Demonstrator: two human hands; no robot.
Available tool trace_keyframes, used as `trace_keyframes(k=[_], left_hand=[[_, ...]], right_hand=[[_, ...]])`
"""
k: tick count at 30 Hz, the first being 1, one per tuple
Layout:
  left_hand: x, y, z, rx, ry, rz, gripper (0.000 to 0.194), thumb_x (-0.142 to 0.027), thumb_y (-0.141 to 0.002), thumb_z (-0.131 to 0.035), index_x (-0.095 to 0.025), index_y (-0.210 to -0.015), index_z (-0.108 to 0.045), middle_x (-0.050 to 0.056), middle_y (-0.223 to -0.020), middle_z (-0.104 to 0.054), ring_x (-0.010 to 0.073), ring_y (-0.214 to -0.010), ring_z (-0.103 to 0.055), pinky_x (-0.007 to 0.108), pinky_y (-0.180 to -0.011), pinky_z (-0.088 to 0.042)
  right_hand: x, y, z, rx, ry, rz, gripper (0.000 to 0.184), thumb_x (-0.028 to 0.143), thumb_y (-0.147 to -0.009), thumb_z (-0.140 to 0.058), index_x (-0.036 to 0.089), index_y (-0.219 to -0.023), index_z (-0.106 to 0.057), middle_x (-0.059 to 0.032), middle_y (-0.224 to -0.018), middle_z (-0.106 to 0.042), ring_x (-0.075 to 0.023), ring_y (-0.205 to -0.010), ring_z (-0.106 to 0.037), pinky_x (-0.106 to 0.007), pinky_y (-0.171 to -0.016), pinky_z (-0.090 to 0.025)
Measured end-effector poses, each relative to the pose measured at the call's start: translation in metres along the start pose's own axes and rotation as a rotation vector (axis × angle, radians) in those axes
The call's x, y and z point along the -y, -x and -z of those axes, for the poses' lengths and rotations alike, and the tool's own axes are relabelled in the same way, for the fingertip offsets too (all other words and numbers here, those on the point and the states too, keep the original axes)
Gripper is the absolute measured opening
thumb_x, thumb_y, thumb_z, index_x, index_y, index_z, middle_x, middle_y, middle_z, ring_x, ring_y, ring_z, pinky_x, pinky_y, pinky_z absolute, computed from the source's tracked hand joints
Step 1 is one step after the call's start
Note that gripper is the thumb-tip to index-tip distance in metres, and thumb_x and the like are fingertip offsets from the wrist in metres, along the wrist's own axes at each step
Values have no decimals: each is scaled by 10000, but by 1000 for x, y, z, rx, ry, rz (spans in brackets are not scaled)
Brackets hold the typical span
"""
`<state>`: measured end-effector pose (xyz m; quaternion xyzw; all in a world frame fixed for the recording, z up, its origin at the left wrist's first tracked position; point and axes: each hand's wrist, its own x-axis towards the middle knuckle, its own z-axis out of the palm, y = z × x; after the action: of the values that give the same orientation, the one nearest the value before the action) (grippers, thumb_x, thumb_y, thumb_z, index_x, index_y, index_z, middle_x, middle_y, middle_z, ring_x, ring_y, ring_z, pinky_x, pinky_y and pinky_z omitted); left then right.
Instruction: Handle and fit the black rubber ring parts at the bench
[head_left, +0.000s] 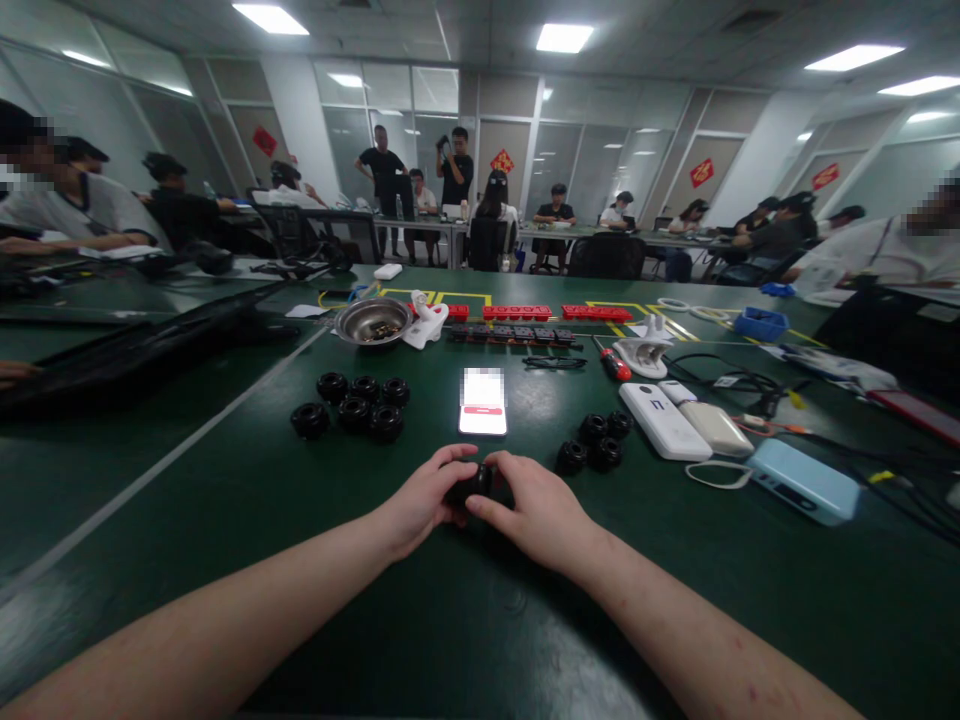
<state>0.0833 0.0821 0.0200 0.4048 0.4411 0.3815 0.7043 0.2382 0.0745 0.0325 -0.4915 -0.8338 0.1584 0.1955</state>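
Between my two hands is a small black round part (pixel 472 484), wheel-like, held just above the green table (pixel 420 610). My left hand (pixel 424 497) grips it from the left with curled fingers. On the other side my right hand (pixel 536 507) closes on the same part with thumb and fingers, hiding much of it. Several similar black wheel-like parts (pixel 354 411) sit in a group to the left. Another cluster of black parts (pixel 606 452) lies to the right. A phone (pixel 484 425) with a lit screen lies just beyond my hands.
Farther back are a metal bowl (pixel 345 322) with small bits, red strips (pixel 517 313), a black segmented strip (pixel 517 334) and a screwdriver (pixel 616 364). Power banks (pixel 664 425), a light blue device (pixel 804 482) and cables (pixel 896 480) occupy the right. People sit around the room.
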Motion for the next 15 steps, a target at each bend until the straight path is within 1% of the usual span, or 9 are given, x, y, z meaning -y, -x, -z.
trace_keyframes(k=[2,4,5,7,9,11,15], left_hand=[[-1,1,0,9,18,2,334,-221,-722,-503,-208,-1041,-409,44,-891,-490,111,-640,-517,210,-481,-419],[-1,1,-1,35,36,12,346,-244,-724,-508,-217,-1051,-396,46,-907,-488,117,-646,-524,220,-485,-433],[-1,0,0,46,43,12,326,-284,-737,-495,-215,-1041,-401,46,-899,-488,113,-629,-521,213,-464,-426],[0,-2,0,58,38,12,300,-375,-761,-447,-201,-1004,-428,45,-864,-489,95,-572,-501,187,-408,-389],[1,-4,1,48,15,19,297,-397,-761,-441,-183,-967,-454,36,-818,-487,73,-514,-469,168,-368,-342],[2,-5,1,31,-1,23,277,-364,-753,-466,-176,-956,-461,27,-795,-485,57,-481,-446,160,-355,-312],[3,-4,2,12,13,0,268,-281,-748,-469,-194,-1000,-432,13,-789,-487,58,-502,-459,158,-376,-316]], right_hand=[[-2,-1,-1,24,4,-45,333,465,-810,-413,171,-914,-530,-58,-790,-570,-174,-722,-527,-268,-588,-371],[-3,-2,-1,24,-1,-49,297,439,-798,-453,169,-895,-533,-56,-787,-571,-171,-714,-527,-262,-583,-370],[-4,-3,-2,13,-9,-34,280,412,-773,-506,170,-914,-527,-57,-818,-572,-175,-742,-527,-265,-606,-378],[-4,-3,-2,-19,-36,17,323,342,-718,-594,175,-978,-502,-61,-904,-567,-186,-826,-518,-278,-676,-388],[-3,-3,-1,-45,-61,60,375,296,-693,-622,179,-1019,-479,-63,-961,-557,-190,-890,-503,-290,-733,-382],[-3,-2,-1,-37,-63,66,384,317,-694,-617,185,-1026,-475,-60,-960,-557,-189,-891,-504,-290,-729,-382],[-3,-2,0,33,-17,-4,334,462,-759,-499,182,-939,-520,-50,-815,-575,-174,-731,-530,-259,-584,-369]])
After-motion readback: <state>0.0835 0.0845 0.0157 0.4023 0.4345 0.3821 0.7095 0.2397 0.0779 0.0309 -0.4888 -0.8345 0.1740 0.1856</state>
